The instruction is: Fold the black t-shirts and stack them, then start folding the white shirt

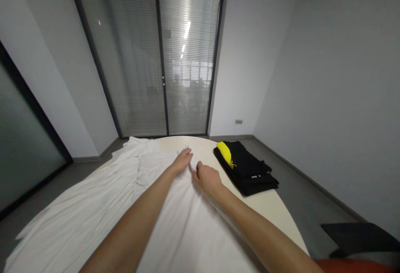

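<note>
A large white cloth (pixel 103 206) lies spread and wrinkled over a pale oval table (pixel 275 210). Both of my arms reach forward across it. My left hand (pixel 183 159) rests near the cloth's far right edge, fingers together and curled down onto the fabric, apparently pinching it. Just beside it, my right hand (pixel 208 178) is closed, knuckles up, gripping the same edge of the cloth. A folded black garment with a yellow patch (pixel 245 167) sits on the table to the right of my hands, not touched.
Sliding glass doors with blinds (pixel 162 60) stand beyond the table's far end. Grey walls close in on the right. A dark chair part (pixel 359 237) and an orange-red edge (pixel 353 266) show at the lower right. Grey floor surrounds the table.
</note>
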{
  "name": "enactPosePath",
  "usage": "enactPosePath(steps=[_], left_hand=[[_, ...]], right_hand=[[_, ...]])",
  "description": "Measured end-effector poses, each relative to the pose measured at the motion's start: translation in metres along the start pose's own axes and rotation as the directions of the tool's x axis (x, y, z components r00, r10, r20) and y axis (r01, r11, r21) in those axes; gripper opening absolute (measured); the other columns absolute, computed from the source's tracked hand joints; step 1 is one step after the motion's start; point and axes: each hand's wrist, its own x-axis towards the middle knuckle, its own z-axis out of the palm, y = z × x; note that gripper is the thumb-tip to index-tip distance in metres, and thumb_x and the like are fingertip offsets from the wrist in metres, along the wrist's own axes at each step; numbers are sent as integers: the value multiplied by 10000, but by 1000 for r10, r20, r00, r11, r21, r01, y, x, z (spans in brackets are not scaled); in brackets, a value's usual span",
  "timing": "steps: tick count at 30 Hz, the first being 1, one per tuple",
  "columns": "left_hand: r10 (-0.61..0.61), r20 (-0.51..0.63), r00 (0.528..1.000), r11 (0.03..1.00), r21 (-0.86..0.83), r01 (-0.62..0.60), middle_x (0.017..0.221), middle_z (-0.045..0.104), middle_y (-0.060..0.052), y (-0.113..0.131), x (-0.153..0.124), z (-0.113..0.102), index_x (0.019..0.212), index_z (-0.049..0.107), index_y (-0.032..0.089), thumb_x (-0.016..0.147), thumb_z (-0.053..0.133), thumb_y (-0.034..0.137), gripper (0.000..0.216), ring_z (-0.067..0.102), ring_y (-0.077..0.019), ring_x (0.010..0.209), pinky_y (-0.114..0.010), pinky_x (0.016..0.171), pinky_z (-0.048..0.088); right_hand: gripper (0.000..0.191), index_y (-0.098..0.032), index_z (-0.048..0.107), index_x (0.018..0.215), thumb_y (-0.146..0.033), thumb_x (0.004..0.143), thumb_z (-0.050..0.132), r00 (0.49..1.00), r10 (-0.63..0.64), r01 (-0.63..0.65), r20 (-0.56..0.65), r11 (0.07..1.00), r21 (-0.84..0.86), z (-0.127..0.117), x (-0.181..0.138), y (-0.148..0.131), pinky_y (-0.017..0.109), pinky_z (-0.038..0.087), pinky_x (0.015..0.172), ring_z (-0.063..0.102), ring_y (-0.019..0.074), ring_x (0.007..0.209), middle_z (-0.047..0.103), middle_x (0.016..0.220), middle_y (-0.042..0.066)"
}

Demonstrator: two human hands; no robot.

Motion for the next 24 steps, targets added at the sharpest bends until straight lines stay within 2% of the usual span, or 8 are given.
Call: enactPosePath(steps=[3, 5, 8, 11, 15, 18, 20, 24], left_hand=[[10, -2, 1000, 995, -101, -10, 1513, 486, -88, 5, 9, 13, 1245, 671, 171, 881, 571, 261, 388, 427, -227, 1412, -346, 1183, 284], [-20, 5, 1000, 988, -153, 21, 1472, 530, -115, 5, 12, 20, 1258, 666, 159, 886, 576, 290, 404, 493, -247, 1362, -376, 1155, 336], [-93, -4, 996, 977, -195, 91, 1386, 597, -182, 0, 9, 27, 1270, 650, 108, 859, 625, 325, 466, 560, -304, 1292, -432, 1110, 392], [-139, -34, 990, 967, -218, 129, 1387, 595, -187, -3, 4, 30, 1321, 610, 107, 823, 684, 321, 548, 565, -317, 1284, -429, 1099, 409], [-141, -57, 988, 963, -241, 124, 1357, 633, -132, 1, 3, 34, 1437, 494, 148, 854, 660, 273, 619, 639, -251, 1189, -355, 1034, 485], [-153, -90, 984, 966, -223, 130, 1356, 634, -122, 0, 4, 36, 1523, 351, 149, 894, 590, 236, 678, 657, -217, 1155, -334, 998, 516], [-179, -123, 976, 971, -181, 156, 1384, 608, -140, -5, 3, 34, 1539, 308, 131, 877, 589, 214, 724, 628, -234, 1205, -350, 1027, 499], [-199, -171, 965, 979, -81, 187, 1491, 501, -144, -16, -2, 28, 1520, 356, 143, 797, 625, 156, 772, 469, -278, 1379, -378, 1157, 368]], right_hand=[[236, -186, 519, 1128, -351, 1004, 404, 996, 49, -47, -75, 999, 25, -6, -1, 7, 325, 446, 727, 704, 255, 885, 723, 983, 127], [243, -187, 513, 1122, -369, 1009, 398, 993, 64, -59, -96, 997, 51, -7, -2, 11, 321, 447, 729, 704, 249, 895, 719, 1008, 125], [326, -175, 522, 1141, -432, 941, 529, 996, 74, -71, -54, 996, 53, -2, -6, 15, 326, 459, 723, 701, 266, 916, 706, 1058, 132], [436, -167, 561, 1120, -498, 847, 639, 999, 35, -35, 18, 999, 21, 4, -10, 15, 346, 473, 760, 687, 294, 962, 692, 1087, 145], [273, -180, 582, 1100, -348, 884, 581, 999, -20, 20, 33, 1000, 11, 3, -12, 13, 326, 473, 764, 682, 272, 983, 689, 1094, 129], [260, -176, 545, 1166, -234, 915, 507, 1000, 4, -4, 23, 1000, -14, -4, -12, 12, 323, 472, 742, 697, 259, 934, 702, 1066, 128], [266, -175, 534, 1183, -237, 927, 496, 1000, -3, 4, 20, 999, -37, -6, -13, 11, 331, 475, 739, 703, 267, 916, 708, 1048, 135], [237, -174, 577, 1122, -269, 921, 496, 996, -59, 64, 71, 996, -69, -3, -20, 8, 341, 484, 723, 708, 286, 907, 713, 1023, 151]])
